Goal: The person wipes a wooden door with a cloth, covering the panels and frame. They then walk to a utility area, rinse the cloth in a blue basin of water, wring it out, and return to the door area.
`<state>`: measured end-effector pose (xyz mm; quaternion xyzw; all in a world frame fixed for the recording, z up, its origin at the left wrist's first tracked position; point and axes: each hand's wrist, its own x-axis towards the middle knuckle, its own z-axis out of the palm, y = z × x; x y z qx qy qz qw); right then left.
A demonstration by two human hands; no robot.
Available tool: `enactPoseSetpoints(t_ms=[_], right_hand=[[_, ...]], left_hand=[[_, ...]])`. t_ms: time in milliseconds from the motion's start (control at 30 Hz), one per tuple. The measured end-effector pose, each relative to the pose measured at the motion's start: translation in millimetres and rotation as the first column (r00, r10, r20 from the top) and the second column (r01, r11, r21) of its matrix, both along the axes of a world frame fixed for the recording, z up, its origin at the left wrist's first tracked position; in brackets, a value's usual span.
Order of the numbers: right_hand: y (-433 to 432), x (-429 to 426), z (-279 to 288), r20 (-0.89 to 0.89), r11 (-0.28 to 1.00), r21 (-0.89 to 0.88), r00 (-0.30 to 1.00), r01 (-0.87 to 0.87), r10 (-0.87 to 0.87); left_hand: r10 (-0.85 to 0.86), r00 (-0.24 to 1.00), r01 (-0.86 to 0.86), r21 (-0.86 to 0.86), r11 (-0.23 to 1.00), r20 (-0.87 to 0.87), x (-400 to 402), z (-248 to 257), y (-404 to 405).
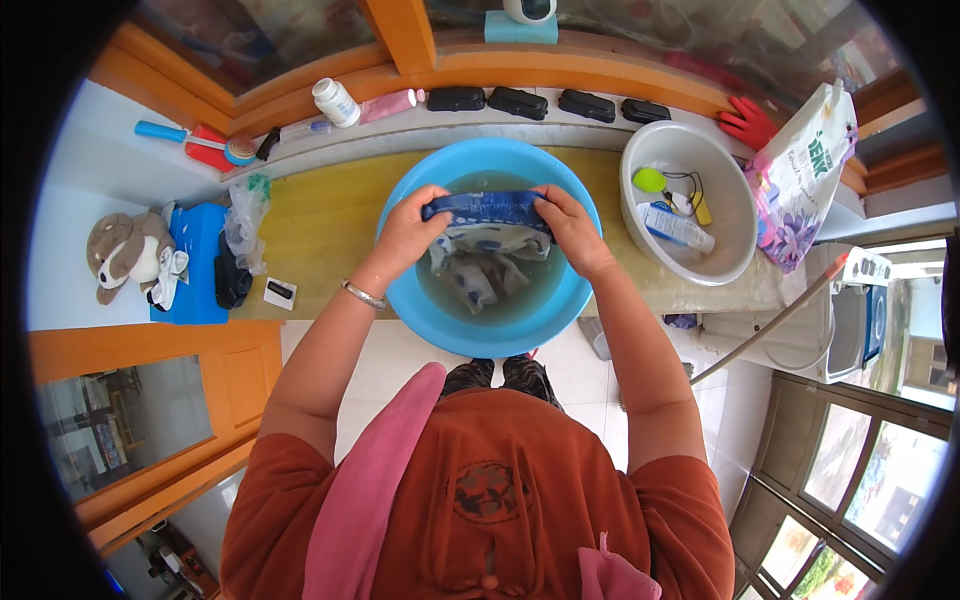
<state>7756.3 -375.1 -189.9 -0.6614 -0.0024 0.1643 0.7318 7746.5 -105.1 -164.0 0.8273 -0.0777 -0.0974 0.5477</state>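
A blue plastic basin with murky water stands on the yellowish counter before me. Over it, my left hand and my right hand grip the two ends of a dark blue waistband on a wet garment, stretched level between them. Its white part with blue spots hangs down into the water. Fingers of both hands curl over the band, thumbs in front. A silver bangle circles my left wrist.
A grey basin with a tube and small items is at right, beside a printed bag and red glove. Black cases and a white bottle line the sill. A blue box and plush toy stand left.
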Motion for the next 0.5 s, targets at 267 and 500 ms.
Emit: enactPoseSetpoints(t_ms=[267, 500], right_hand=[[29, 8, 81, 0.223, 0.932, -0.303, 0.935, -0.202, 0.275], [28, 3, 101, 0.199, 0.939, -0.334, 0.967, -0.087, 0.161]], left_hand=[[-0.196, 0.919, 0.196, 0.036, 0.98, 0.342, 4, 58, -33], [0.008, 0.93, -0.04, 0.079, 0.996, 0.368, -1, 65, -28]])
